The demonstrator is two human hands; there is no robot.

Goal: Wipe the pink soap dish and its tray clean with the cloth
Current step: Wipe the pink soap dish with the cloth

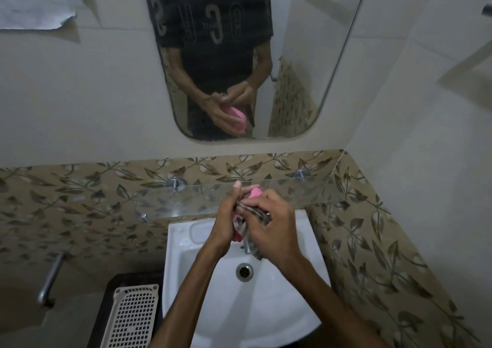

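Both hands over white sink (303,244): left hand (226,222) fingers wrapped round pink soap dish (255,192), right hand (271,228) fingers bunching patterned cloth (250,228) against it. Sink basin bare, drain open.

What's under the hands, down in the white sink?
Below the left hand and right hand the white sink shows only its metal drain. The arms hide part of the bowl, and the cloth mostly hides the tap.

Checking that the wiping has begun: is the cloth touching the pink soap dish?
Touching. The head view shows the right hand pressing the patterned cloth against the pink soap dish, which the left hand holds above the sink.
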